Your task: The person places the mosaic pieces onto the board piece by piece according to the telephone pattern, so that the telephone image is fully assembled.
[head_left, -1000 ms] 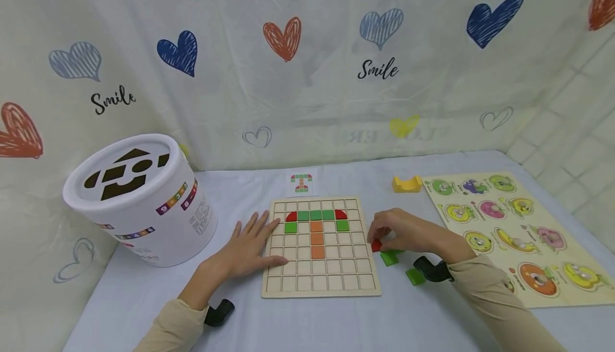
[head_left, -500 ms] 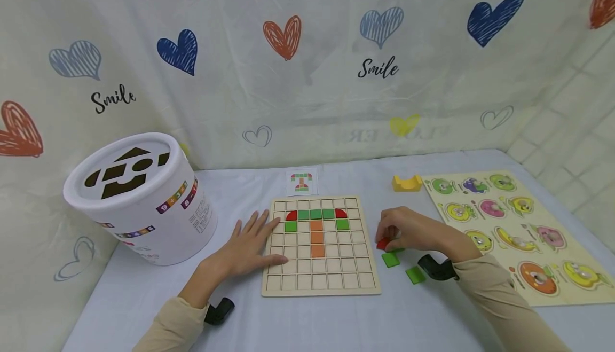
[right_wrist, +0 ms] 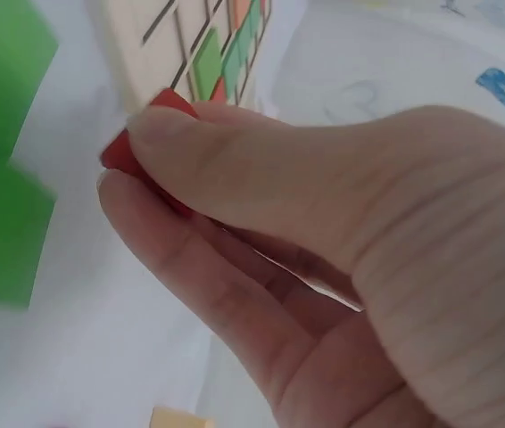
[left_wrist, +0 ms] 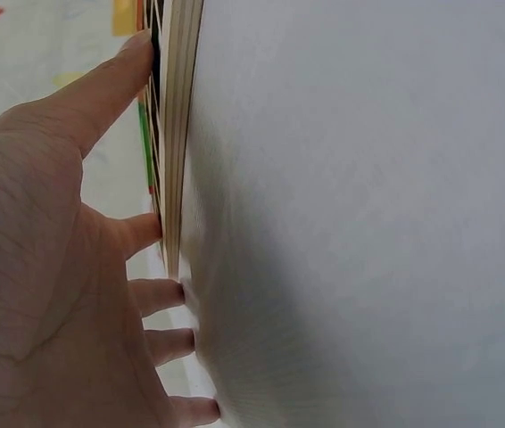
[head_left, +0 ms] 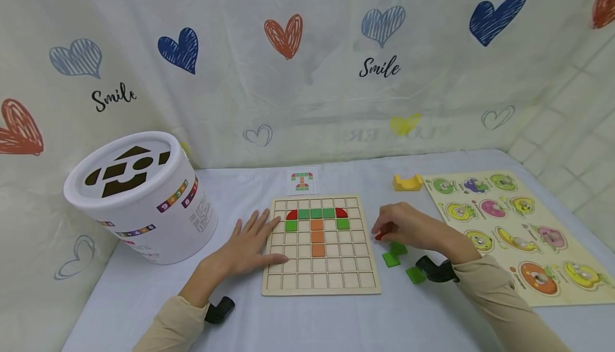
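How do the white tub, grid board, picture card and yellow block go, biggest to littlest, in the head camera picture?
Largest to smallest, as they look in the head view:
1. white tub
2. grid board
3. picture card
4. yellow block

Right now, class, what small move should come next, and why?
Probably carry the red piece in the right hand to a cell beside the lowest orange square. The card appears to show red flanking its stem's foot, while those cells on the board are bare.
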Demonstrator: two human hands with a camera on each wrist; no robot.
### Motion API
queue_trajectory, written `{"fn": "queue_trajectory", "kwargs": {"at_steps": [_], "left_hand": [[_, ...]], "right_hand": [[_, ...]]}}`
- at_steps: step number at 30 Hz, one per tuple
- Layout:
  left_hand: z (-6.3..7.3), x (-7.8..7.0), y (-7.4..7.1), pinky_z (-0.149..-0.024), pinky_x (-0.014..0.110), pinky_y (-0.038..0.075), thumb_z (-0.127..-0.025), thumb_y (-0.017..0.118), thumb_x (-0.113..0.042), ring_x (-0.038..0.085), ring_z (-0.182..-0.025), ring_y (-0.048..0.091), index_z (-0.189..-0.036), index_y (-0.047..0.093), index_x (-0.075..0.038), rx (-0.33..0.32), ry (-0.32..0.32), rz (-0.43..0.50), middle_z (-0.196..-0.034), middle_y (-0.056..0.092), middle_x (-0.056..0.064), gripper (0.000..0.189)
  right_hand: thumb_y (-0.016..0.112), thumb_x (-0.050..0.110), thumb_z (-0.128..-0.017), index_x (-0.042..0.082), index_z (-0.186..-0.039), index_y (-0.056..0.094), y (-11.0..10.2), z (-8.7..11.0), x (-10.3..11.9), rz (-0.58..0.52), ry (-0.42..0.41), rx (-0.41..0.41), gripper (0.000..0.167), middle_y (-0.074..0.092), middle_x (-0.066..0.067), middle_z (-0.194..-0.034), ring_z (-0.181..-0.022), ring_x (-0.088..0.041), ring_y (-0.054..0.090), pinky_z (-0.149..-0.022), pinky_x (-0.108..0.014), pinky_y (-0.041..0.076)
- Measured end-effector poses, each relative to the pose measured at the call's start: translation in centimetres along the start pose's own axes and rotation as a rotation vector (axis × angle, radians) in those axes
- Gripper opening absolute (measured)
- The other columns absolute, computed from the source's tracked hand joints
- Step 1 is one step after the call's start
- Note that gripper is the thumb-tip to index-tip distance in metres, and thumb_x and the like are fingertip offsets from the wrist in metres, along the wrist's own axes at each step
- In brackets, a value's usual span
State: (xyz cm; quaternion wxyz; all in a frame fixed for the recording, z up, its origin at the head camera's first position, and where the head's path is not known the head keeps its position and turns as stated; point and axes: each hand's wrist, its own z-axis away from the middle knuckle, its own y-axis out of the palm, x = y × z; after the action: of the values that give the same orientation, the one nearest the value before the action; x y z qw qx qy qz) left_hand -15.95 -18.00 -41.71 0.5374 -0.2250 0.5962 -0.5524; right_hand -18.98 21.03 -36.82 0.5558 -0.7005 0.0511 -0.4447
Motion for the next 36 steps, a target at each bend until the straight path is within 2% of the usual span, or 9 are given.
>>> {"fn": "queue_trajectory", "kwargs": {"at_steps": [3,6,10,14,21,26,36], "left_hand": [[0.0,0.0,0.0,-0.121,0.073,0.0,-0.092,0.063,-0.072,0.042,-0.16,0.001,-0.167,0.028,-0.012,-0.001,0.002,0.003,-0.174,0.01,0.019,0.102],[0.0,0.0,0.1,-0.121,0.073,-0.001,-0.092,0.062,-0.072,0.042,-0.16,0.001,-0.167,0.028,-0.012,-0.003,0.003,0.008,-0.174,0.01,0.019,0.102],[-0.1,0.1,0.2,-0.121,0.072,-0.001,-0.092,0.062,-0.073,0.042,-0.16,0.0,-0.167,0.027,-0.013,0.0,0.003,0.01,-0.174,0.01,0.018,0.102],[-0.2,0.0,0.3,-0.121,0.072,-0.001,-0.092,0.062,-0.073,0.042,-0.16,0.001,-0.167,0.028,-0.013,0.001,0.003,0.007,-0.174,0.01,0.018,0.102],[-0.3,-0.1,0.3,-0.121,0.072,-0.002,-0.092,0.062,-0.073,0.042,-0.16,0.0,-0.167,0.027,-0.013,0.005,0.009,0.01,-0.175,0.01,0.018,0.102],[-0.2,-0.1,0.3,-0.122,0.072,-0.001,-0.092,0.062,-0.073,0.041,-0.161,0.001,-0.167,0.027,-0.013,0.008,0.007,0.002,-0.175,0.01,0.018,0.102],[0.0,-0.2,0.1,-0.122,0.072,-0.002,-0.092,0.062,-0.072,0.041,-0.161,0.0,-0.167,0.028,-0.013,0.002,0.001,0.01,-0.175,0.01,0.017,0.101]], "right_hand": [[0.078,-0.006,-0.09,0.001,-0.106,0.081,0.3,-0.5,0.6,0.02,-0.007,0.012,0.018,0.057,0.004,-0.087,-0.08,-0.005,0.055,-0.069,-0.021,0.053],[0.075,-0.004,-0.092,0.002,-0.107,0.081,0.7,-1.0,1.2,0.036,-0.006,0.019,0.017,0.054,0.003,-0.089,-0.08,-0.007,0.049,-0.068,-0.022,0.05],[0.075,-0.004,-0.093,0.004,-0.104,0.08,1.2,-1.8,1.8,0.042,-0.04,-0.021,0.014,0.057,0.002,-0.093,-0.084,-0.009,0.057,-0.075,-0.023,0.056],[0.077,-0.003,-0.092,0.004,-0.102,0.079,1.6,-2.8,2.4,-0.01,-0.096,-0.048,0.013,0.062,0.004,-0.093,-0.087,-0.009,0.065,-0.079,-0.025,0.059],[0.077,-0.001,-0.092,0.001,-0.106,0.08,2.6,-4.3,3.2,-0.134,-0.135,0.018,0.015,0.072,0.002,-0.096,-0.09,-0.007,0.068,-0.082,-0.025,0.06],[0.075,-0.005,-0.092,-0.001,-0.11,0.08,3.9,-5.0,3.3,-0.133,-0.174,0.051,0.019,0.076,-0.001,-0.099,-0.091,-0.009,0.068,-0.082,-0.023,0.059],[0.078,-0.005,-0.09,0.002,-0.102,0.08,4.9,-5.3,3.5,-0.129,-0.174,-0.017,0.014,0.078,-0.001,-0.097,-0.087,-0.007,0.07,-0.079,-0.023,0.059]]}}
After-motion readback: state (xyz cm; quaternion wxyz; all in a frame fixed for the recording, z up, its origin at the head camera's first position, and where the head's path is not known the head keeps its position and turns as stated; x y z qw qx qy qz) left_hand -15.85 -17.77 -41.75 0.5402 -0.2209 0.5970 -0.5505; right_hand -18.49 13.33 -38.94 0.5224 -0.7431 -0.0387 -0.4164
